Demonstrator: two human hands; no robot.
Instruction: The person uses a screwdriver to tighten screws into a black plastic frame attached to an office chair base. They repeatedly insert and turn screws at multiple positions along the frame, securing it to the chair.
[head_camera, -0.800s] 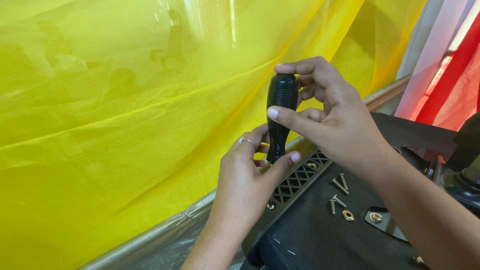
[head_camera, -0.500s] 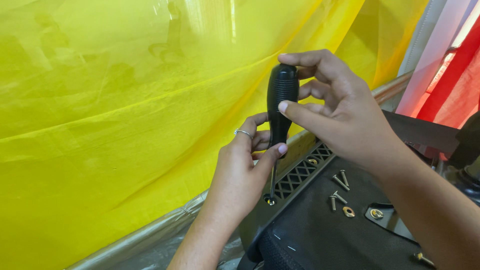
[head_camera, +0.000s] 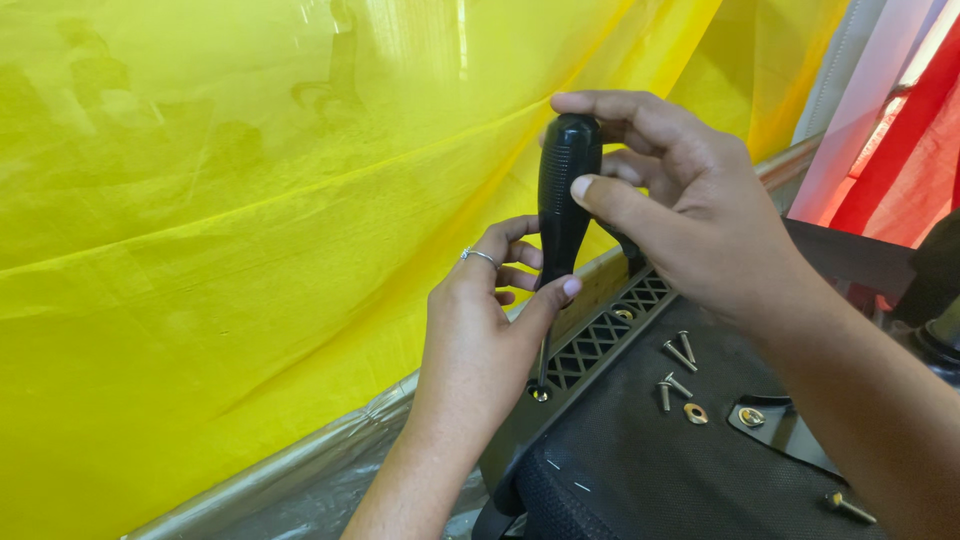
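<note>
A black screwdriver (head_camera: 565, 190), a yellow sheet (head_camera: 230, 220), silver screws (head_camera: 675, 365) on a black grid-patterned panel (head_camera: 600, 340)

Yellow sheet (head_camera: 230, 230) behind; loose screws (head_camera: 678, 352) and washer (head_camera: 695, 412) on black fabric (head_camera: 640, 470).

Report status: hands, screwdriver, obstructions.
Right hand grips screwdriver handle top; left hand steadies its lower end. Tip on corner screw of black panel. Loose screws alongside, nothing blocking.
</note>
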